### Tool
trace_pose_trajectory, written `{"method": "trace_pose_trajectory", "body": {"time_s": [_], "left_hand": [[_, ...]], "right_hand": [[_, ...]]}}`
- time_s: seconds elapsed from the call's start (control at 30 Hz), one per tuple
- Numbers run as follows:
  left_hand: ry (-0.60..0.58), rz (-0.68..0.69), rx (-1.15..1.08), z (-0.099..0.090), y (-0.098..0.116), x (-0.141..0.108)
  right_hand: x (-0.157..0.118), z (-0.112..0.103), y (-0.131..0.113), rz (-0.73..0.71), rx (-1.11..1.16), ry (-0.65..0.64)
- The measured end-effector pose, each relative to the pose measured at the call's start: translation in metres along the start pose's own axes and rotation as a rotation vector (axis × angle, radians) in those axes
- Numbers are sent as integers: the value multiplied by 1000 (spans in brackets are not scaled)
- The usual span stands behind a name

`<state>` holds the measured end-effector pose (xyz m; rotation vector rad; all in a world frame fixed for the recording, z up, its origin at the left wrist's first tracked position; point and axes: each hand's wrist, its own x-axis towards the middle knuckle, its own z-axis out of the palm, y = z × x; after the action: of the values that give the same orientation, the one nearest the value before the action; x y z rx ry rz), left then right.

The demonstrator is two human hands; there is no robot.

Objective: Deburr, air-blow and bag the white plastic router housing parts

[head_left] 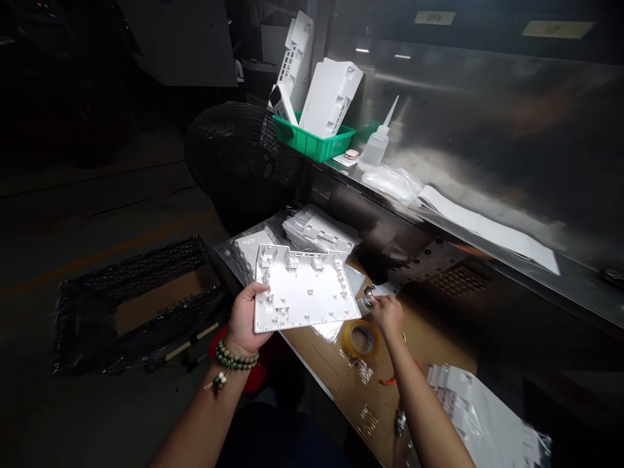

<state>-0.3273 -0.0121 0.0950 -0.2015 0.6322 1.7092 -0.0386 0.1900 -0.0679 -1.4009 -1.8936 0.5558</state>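
Note:
My left hand (245, 318) grips a white plastic cover panel (307, 296) by its left edge, thumb on top. The panel's inner side faces up, with moulded clips and ribs along its edges. To the right of the panel, the bent fingers of my right hand (389, 316) are closed at a small shiny round metal piece (368, 296). Its lower part is partly hidden by the fingers. Just below this hand, a roll of clear yellowish tape (347, 339) lies on the cardboard-topped bench (336, 370).
Bagged white panels (324, 231) lie behind, with more (482, 416) at the front right. Small metal pins (369, 419) are scattered on the cardboard. The shelf above holds a green basket (314, 144) and a squeeze bottle (374, 149). A fan (238, 156) and a lined crate (88, 305) stand left.

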Motion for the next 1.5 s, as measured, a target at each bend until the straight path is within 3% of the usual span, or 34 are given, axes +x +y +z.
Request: {"method": "trace_pose_trajectory", "body": {"time_s": [0.1,0.17,0.37,0.5,0.67,0.83,1.03,1.13,1.2,1.37,1.5], "left_hand": [[-2,30,77,7,-4,-1],[-12,54,119,9,-11,1],[-77,65,188,18,-49,5],[-177,2,194,25,-66,-1],[-190,-22,190,29,-70,-10],[-195,-6,190,30,-70,-16],[-225,-7,191,30,-70,-21],[-221,-13,173,28,-63,-21],[-221,-29,164,26,-56,-20],[-227,-80,158,23,-39,-24],[-246,-77,159,22,-30,-29]], "right_hand": [[-9,-15,-34,7,66,85],[-26,-25,-72,-11,133,93],[-99,-55,-201,-225,480,-212],[-119,-69,-234,-329,505,-213],[-128,-76,-231,-457,385,-200],[-135,-84,-226,-458,337,-191],[-143,-79,-228,-508,354,-177],[-142,-89,-220,-480,358,-189],[-138,-102,-209,-405,350,-121],[-126,-136,-172,-151,207,244],[-126,-144,-151,-91,158,333]]}}
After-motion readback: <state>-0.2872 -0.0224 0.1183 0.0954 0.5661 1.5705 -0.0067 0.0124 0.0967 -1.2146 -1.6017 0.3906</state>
